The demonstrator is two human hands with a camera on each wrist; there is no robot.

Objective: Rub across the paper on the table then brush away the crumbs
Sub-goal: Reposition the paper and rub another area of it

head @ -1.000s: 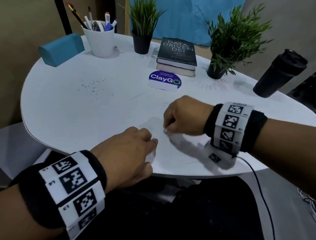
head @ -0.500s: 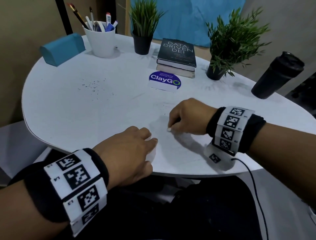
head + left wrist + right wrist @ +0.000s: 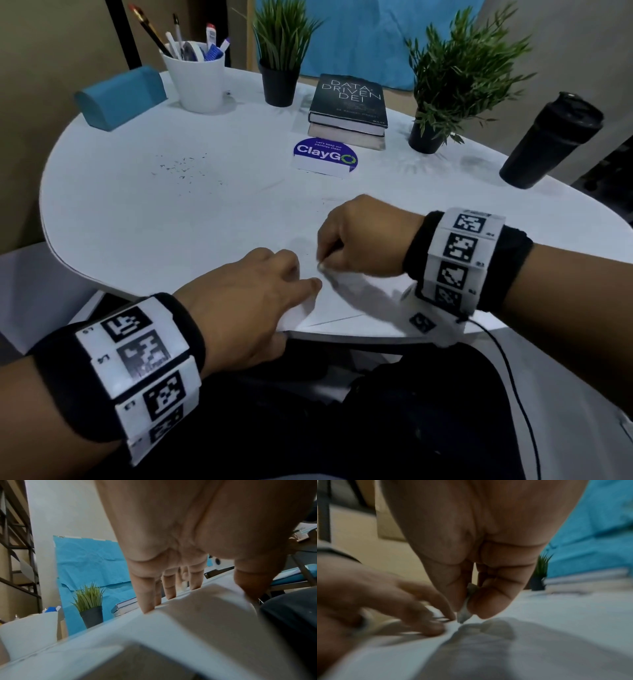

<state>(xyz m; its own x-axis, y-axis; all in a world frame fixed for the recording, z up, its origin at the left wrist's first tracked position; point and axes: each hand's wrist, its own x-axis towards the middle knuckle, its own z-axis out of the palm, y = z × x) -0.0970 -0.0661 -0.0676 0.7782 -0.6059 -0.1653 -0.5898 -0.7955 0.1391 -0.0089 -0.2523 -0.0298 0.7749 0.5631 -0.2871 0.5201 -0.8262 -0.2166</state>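
Observation:
A white sheet of paper [image 3: 337, 305] lies at the near edge of the white table [image 3: 144, 219]. My right hand [image 3: 356, 240] pinches a small white eraser [image 3: 322, 266] between thumb and fingers, its tip on the paper. The right wrist view shows the eraser [image 3: 465, 613] pressed down on the sheet [image 3: 539, 628]. My left hand [image 3: 253, 294] rests on the paper's left part with straight fingers holding it flat; its fingertips [image 3: 145, 607] press on the sheet [image 3: 205, 608] in the left wrist view. Dark crumbs [image 3: 183, 168] lie scattered on the table at the far left.
A white cup of pens [image 3: 195, 80], a teal box [image 3: 120, 96], two potted plants [image 3: 279, 51] [image 3: 445, 85], stacked books [image 3: 347, 109], a ClayGo sticker [image 3: 325, 157] and a black tumbler [image 3: 551, 140] stand along the far side.
My right hand has rubbed the eraser to the right and back left toward my left thumb. The left hand stays put on the paper.

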